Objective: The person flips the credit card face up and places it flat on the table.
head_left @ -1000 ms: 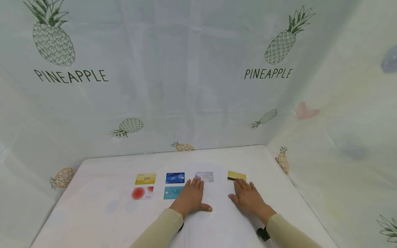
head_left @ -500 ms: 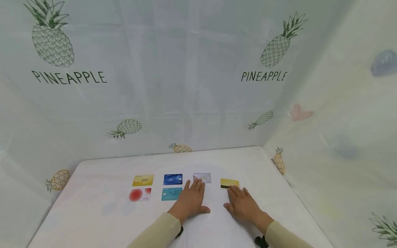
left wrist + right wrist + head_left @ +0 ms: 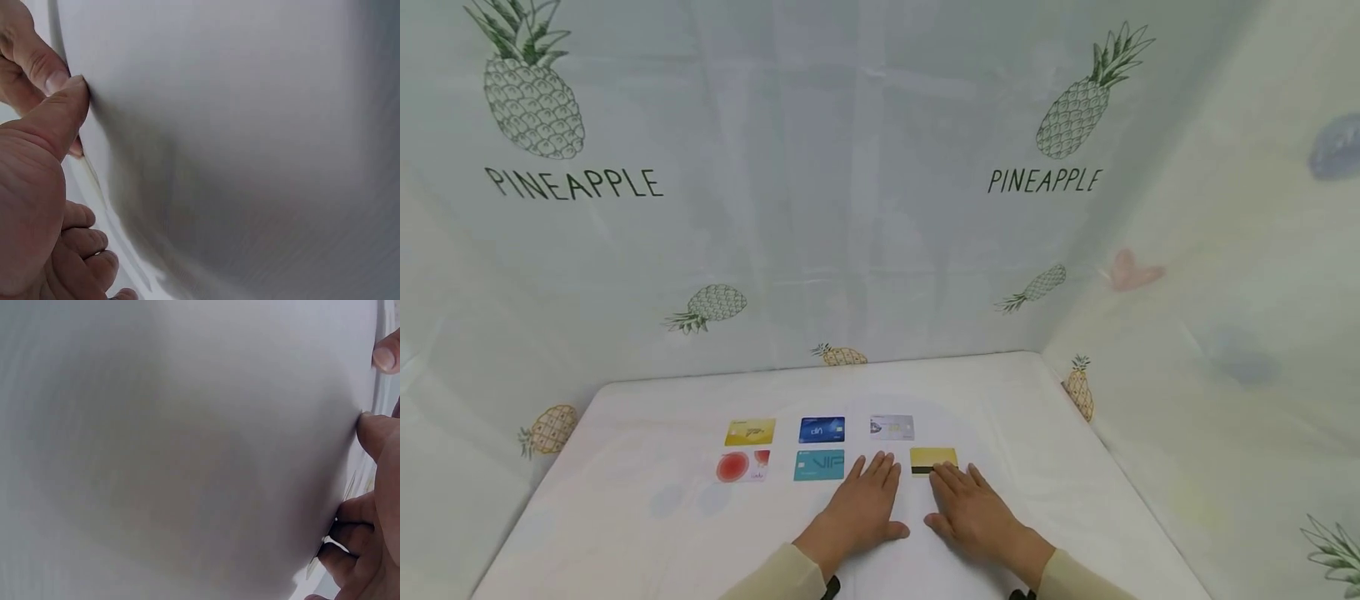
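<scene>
Flat on the white table, my right hand (image 3: 973,510) rests its extended fingertips on the near edge of a yellow card (image 3: 934,457) with a black stripe. My left hand (image 3: 861,508) lies palm down, fingers extended, just right of a teal VIP card (image 3: 819,465) and holding nothing. Beyond its fingertips is a silver card (image 3: 892,427). In the left wrist view, the left thumb (image 3: 65,109) presses the cloth, with fingers of the other hand behind it. The right wrist view shows the right fingers (image 3: 350,540) bent at the cloth, a thin card edge beside them.
A blue card (image 3: 822,430) lies above the teal one. Farther left are a gold card (image 3: 750,432) and a white card with red circles (image 3: 742,467). The white-covered table (image 3: 625,517) meets pineapple-print cloth walls (image 3: 820,208) at the back and sides.
My right hand has slid the striped yellow card left and nearer, to below the silver card. My left hand has drawn back from the silver card, which stays in place.
</scene>
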